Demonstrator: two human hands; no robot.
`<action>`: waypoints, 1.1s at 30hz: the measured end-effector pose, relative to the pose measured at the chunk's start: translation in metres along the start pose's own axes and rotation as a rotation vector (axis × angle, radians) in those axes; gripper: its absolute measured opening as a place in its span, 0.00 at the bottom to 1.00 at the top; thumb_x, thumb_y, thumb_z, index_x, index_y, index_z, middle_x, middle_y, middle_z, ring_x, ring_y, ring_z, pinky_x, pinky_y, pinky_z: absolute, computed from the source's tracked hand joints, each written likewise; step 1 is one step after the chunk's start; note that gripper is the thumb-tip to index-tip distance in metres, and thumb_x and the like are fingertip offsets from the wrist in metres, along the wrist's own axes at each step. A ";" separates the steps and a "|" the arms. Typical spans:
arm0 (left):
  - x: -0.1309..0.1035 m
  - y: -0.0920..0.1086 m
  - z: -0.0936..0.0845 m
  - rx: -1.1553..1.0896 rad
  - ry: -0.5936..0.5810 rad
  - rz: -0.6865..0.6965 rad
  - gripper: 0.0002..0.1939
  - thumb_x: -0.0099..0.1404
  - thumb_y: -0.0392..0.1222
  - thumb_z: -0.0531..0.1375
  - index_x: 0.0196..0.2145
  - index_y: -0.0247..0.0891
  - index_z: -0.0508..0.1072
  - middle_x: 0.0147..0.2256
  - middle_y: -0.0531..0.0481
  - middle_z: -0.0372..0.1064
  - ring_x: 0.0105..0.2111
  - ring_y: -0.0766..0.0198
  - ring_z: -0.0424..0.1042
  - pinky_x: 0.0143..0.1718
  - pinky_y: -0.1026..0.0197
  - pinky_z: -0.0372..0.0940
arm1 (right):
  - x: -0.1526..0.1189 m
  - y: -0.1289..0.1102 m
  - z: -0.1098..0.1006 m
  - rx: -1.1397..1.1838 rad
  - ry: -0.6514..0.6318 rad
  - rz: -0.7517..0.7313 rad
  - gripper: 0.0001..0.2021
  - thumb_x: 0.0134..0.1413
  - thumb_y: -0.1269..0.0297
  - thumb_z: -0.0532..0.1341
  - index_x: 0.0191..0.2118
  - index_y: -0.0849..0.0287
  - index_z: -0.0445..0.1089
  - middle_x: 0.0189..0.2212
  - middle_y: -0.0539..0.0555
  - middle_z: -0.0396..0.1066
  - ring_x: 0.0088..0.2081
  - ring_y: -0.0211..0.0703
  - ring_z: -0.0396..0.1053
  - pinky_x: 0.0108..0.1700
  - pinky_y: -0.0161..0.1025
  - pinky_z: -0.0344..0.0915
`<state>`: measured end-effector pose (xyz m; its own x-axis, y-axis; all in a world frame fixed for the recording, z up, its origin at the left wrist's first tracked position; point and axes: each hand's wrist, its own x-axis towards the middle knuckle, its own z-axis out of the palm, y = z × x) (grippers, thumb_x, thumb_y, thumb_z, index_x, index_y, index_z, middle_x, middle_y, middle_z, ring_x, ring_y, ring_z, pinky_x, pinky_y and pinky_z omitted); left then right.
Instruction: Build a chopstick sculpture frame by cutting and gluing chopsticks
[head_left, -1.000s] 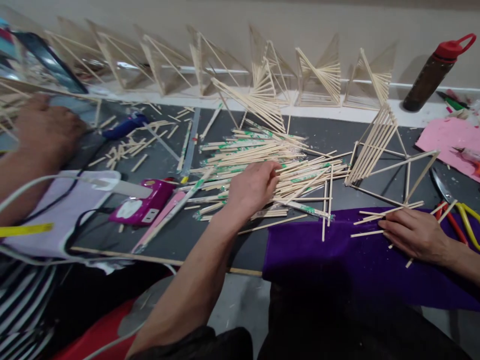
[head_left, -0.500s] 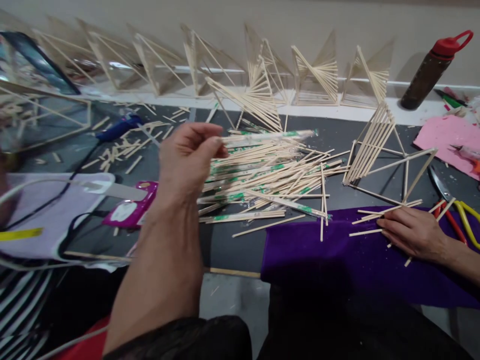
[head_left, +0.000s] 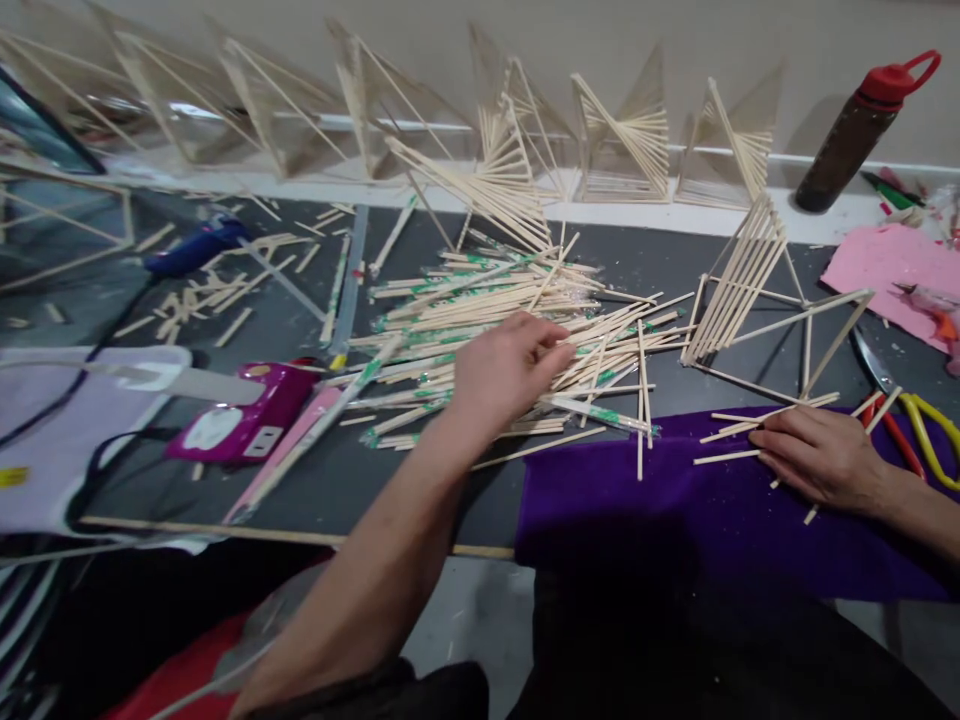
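My left hand (head_left: 514, 365) rests over a heap of thin wooden chopsticks (head_left: 457, 315), its bent fingers and thumb a little apart at the sticks. Many chopsticks are in clear wrappers with green print; others are bare. My right hand (head_left: 821, 455) is closed around several bare chopsticks (head_left: 727, 457) above a purple cloth (head_left: 615, 510). Just beyond it stands a frame built of sticks (head_left: 739, 290), with a slanted row of sticks on one side. A wrapped chopstick (head_left: 322, 430) lies at an angle left of the heap.
Red-and-yellow-handled pliers (head_left: 911, 430) lie at right, near pink foam (head_left: 892, 265). A dark bottle with a red lid (head_left: 855, 135) stands behind. Finished stick frames (head_left: 626, 140) line the wall. At left are a blue glue gun (head_left: 199, 245), short offcuts and a magenta case (head_left: 247, 410).
My left hand has moved right and down onto the heap. The wrapped chopsticks it held have left it; one now lies at the left. The right hand stays around its chopsticks.
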<state>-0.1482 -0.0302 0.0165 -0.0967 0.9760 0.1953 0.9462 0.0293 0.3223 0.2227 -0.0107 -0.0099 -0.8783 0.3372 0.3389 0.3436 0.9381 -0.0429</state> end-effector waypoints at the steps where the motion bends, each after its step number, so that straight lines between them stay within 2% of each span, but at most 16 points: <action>1: -0.002 0.008 0.007 0.041 -0.014 0.028 0.14 0.64 0.49 0.55 0.37 0.42 0.77 0.38 0.48 0.74 0.37 0.59 0.73 0.34 0.58 0.63 | 0.000 0.000 0.000 0.000 0.003 -0.006 0.07 0.60 0.70 0.58 0.42 0.60 0.71 0.35 0.56 0.74 0.35 0.41 0.70 0.35 0.37 0.65; 5: -0.009 0.020 0.023 0.110 -0.041 0.169 0.13 0.67 0.47 0.54 0.43 0.43 0.76 0.41 0.47 0.74 0.41 0.57 0.73 0.33 0.59 0.63 | 0.000 0.000 0.001 0.001 0.020 -0.012 0.07 0.59 0.70 0.59 0.42 0.62 0.72 0.34 0.57 0.74 0.36 0.42 0.70 0.35 0.38 0.65; 10: -0.017 0.022 0.026 0.149 -0.074 0.258 0.11 0.67 0.43 0.54 0.41 0.41 0.75 0.39 0.46 0.75 0.43 0.56 0.73 0.35 0.59 0.63 | -0.001 0.000 0.001 0.005 0.014 0.006 0.07 0.60 0.69 0.59 0.41 0.61 0.72 0.34 0.56 0.74 0.35 0.41 0.69 0.35 0.38 0.65; 14: -0.014 0.023 0.019 0.149 -0.116 0.214 0.10 0.67 0.43 0.54 0.38 0.41 0.75 0.38 0.47 0.75 0.39 0.57 0.73 0.32 0.60 0.61 | -0.001 0.000 0.002 0.017 0.012 0.002 0.07 0.59 0.69 0.59 0.42 0.62 0.72 0.34 0.57 0.73 0.36 0.42 0.69 0.36 0.38 0.64; 18: -0.002 0.017 -0.002 0.181 -0.137 0.136 0.13 0.67 0.44 0.52 0.38 0.41 0.76 0.38 0.47 0.75 0.38 0.57 0.73 0.31 0.60 0.58 | 0.000 -0.001 0.000 0.009 0.014 -0.001 0.07 0.59 0.69 0.59 0.41 0.62 0.72 0.34 0.57 0.73 0.36 0.42 0.69 0.35 0.38 0.64; 24: 0.025 0.000 -0.031 0.256 -0.058 -0.012 0.16 0.67 0.46 0.51 0.41 0.39 0.76 0.40 0.45 0.76 0.39 0.57 0.71 0.34 0.60 0.57 | 0.000 -0.001 -0.002 -0.007 0.013 -0.002 0.06 0.59 0.70 0.60 0.42 0.62 0.72 0.35 0.57 0.74 0.35 0.42 0.69 0.35 0.37 0.64; 28: 0.037 -0.014 -0.035 0.297 -0.014 -0.066 0.19 0.69 0.45 0.49 0.46 0.33 0.75 0.45 0.40 0.75 0.41 0.56 0.70 0.36 0.59 0.55 | 0.000 -0.001 -0.002 -0.003 0.024 -0.013 0.06 0.58 0.71 0.60 0.41 0.62 0.72 0.35 0.57 0.74 0.35 0.41 0.69 0.35 0.37 0.64; 33: 0.036 -0.029 -0.026 0.306 -0.039 -0.156 0.21 0.69 0.50 0.50 0.47 0.36 0.77 0.43 0.43 0.76 0.38 0.56 0.70 0.34 0.58 0.54 | 0.001 -0.001 -0.001 0.008 0.030 -0.017 0.06 0.57 0.72 0.61 0.41 0.63 0.72 0.34 0.57 0.73 0.35 0.42 0.69 0.35 0.37 0.65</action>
<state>-0.1869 -0.0015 0.0386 -0.2416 0.9619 0.1284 0.9702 0.2367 0.0521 0.2221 -0.0110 -0.0082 -0.8736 0.3184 0.3680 0.3255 0.9445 -0.0444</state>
